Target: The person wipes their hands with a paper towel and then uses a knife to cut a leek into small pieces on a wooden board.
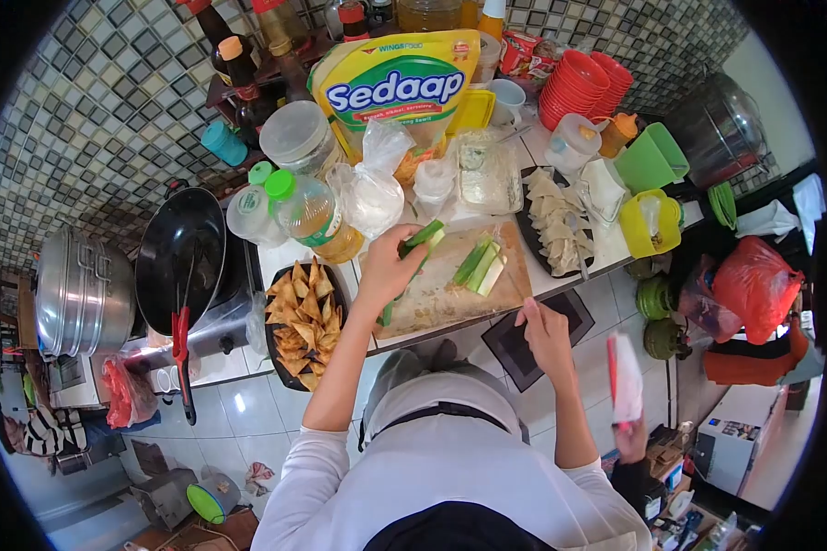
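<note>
My left hand (391, 273) is closed round some green vegetable pieces (424, 237) over the left part of a wooden cutting board (413, 308). More cut green and pale pieces (480, 266) lie on the board's right half. At the board's right front corner, my right hand (544, 329) has its fingers curled; what it holds, if anything, is too small to make out. A black tray of brown fried triangles (305, 321) stands left of the board, and a black tray of pale folded wrappers (559, 225) stands to its right.
A black wok (182, 262) and a steel steamer (87, 292) stand at the left. Behind the board are an oil bottle (308, 216), a yellow Sedaap bag (395, 87) and red bowls (574, 87). Another person's hand (629, 441) shows at the lower right.
</note>
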A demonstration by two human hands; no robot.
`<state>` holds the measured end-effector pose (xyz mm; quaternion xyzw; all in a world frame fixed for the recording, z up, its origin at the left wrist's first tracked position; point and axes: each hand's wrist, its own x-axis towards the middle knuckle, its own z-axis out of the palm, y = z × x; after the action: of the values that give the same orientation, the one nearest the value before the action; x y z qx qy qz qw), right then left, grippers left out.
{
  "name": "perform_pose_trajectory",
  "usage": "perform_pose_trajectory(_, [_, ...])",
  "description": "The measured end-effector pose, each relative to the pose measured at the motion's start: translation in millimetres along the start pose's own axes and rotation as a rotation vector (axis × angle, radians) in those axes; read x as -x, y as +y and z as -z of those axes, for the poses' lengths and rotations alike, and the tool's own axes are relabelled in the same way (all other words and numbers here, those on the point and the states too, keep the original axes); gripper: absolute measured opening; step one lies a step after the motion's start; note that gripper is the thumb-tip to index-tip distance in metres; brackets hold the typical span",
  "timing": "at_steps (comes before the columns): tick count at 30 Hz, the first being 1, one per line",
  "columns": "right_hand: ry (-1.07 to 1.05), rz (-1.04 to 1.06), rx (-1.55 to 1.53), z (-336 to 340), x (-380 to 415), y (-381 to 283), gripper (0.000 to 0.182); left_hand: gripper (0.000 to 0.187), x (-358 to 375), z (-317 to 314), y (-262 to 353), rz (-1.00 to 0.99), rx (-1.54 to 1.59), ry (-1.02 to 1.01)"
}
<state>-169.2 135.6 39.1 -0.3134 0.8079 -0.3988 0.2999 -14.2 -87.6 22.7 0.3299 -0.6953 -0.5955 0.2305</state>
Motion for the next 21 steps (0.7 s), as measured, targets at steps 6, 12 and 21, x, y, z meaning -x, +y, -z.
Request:
perform_pose_trajectory(6, [-0.066, 0.104, 0.033, -18, 3, -3, 0.048, 0.031, 24, 0, 12, -0.25, -0.365, 0.082])
perform_pose_trajectory(12, [-0.086, -0.017, 0.048, -14, 5, -6, 0.044, 0.031, 53, -13, -2, -0.406, -0.505, 0.077])
perform_pose_trajectory(21, [0.105, 0.2, 0.254, 1, -15, 2, 0.041, 0.037, 73, 0, 1, -0.321, -0.507, 0.303])
